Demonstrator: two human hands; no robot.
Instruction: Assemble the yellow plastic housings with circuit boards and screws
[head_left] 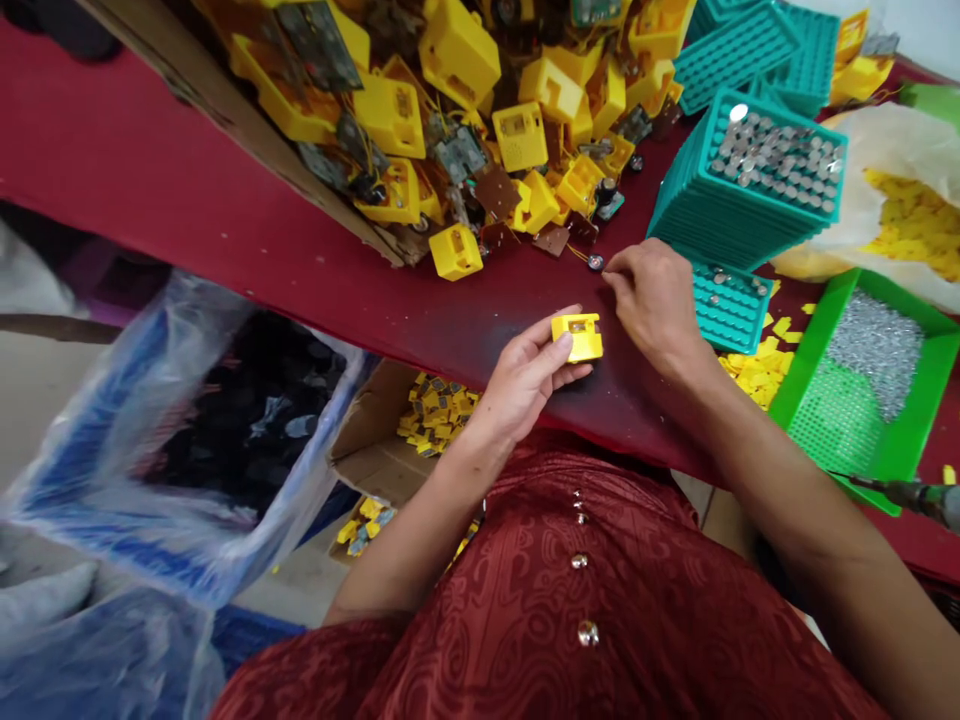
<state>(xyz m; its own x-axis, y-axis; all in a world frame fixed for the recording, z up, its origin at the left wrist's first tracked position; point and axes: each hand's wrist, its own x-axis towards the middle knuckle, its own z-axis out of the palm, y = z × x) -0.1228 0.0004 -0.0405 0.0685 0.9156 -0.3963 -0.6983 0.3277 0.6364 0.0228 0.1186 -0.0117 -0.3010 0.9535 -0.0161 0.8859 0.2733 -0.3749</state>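
My left hand (529, 370) is closed around a small yellow plastic casing (587, 345), its thumb on the upper face, where a slot shows. Just above and to the right, my right hand (652, 295) has its fingers drawn together in a pinch over the red table; whatever may be between the fingertips is hidden. Close to those fingertips lies a small round dark part (595, 262) with a thin wire. Beside the right hand is a low teal tray (739, 335) holding a few small silvery discs.
A heap of yellow casings (521, 137) with wires and circuit boards lies ahead. At right stand stacked teal trays (697, 205) with silvery discs, a green bin (832, 375) of small metal pieces and a screwdriver-like tool (911, 495). An open carton (367, 435) and a plastic-lined blue crate (71, 510) sit below left.
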